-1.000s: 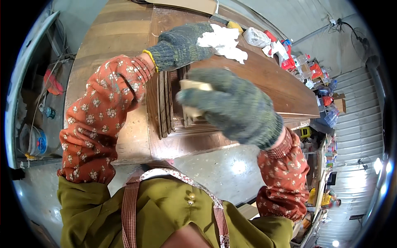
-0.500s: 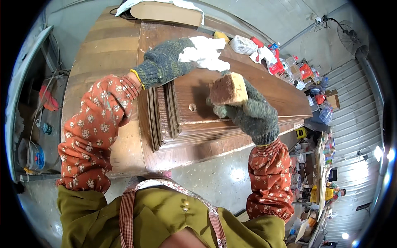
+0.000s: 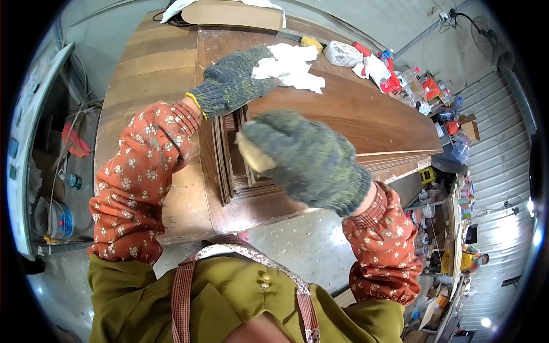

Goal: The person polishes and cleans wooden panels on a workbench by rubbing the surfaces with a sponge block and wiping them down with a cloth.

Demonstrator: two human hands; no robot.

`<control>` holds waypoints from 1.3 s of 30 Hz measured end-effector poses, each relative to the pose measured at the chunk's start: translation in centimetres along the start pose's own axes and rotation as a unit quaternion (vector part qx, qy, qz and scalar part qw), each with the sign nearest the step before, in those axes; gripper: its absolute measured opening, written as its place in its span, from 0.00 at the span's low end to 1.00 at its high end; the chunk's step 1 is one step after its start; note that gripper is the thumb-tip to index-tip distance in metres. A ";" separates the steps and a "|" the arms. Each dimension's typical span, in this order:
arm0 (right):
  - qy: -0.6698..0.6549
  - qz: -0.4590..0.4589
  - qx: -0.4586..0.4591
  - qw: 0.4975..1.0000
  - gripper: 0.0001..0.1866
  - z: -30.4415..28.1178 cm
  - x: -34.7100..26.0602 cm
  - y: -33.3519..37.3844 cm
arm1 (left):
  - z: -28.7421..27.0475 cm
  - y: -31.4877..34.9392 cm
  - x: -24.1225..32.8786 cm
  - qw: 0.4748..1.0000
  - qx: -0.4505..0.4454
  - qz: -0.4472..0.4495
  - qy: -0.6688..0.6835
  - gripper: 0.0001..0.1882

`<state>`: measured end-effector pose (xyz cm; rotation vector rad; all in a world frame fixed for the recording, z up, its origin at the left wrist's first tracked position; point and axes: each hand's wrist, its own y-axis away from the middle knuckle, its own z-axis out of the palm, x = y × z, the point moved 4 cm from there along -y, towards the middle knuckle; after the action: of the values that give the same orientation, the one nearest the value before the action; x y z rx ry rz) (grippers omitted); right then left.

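Note:
My left hand (image 3: 234,83), in a dark grey-green knitted glove with a yellow cuff edge, is closed on a crumpled white cloth (image 3: 294,66) over the brown wooden panels (image 3: 366,123). Those panels lie stacked on the workbench, with grooved edges at their left end. A pale yellow sponge block (image 3: 255,155) is in the grip of my gloved right hand (image 3: 311,160), low over the left end of the stack. The glove covers most of the block and is slightly blurred; contact with the wood cannot be made out.
At the bench's (image 3: 148,74) far edge lies a long tan board (image 3: 231,15). Behind the stack are a yellow sponge (image 3: 311,43) and a white wrapped bundle (image 3: 342,53). Cluttered shelves (image 3: 452,228) line the right side. A bucket (image 3: 60,220) stands at left.
My right hand has swung left and turned over, carrying the sponge block from above the panel's middle to its left end. My left hand stays nearly in place with the cloth.

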<state>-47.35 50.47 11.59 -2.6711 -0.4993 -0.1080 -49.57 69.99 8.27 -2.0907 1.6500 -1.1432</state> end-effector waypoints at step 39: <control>-0.021 -0.095 0.064 0.993 0.28 0.2 2.8 3.9 | -0.7 0.3 -0.6 0.997 0.035 0.074 0.006 0.23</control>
<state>-43.34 48.14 10.26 -2.5017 -0.7466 -0.0738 -50.33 70.59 8.27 -1.8890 1.7128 -1.1497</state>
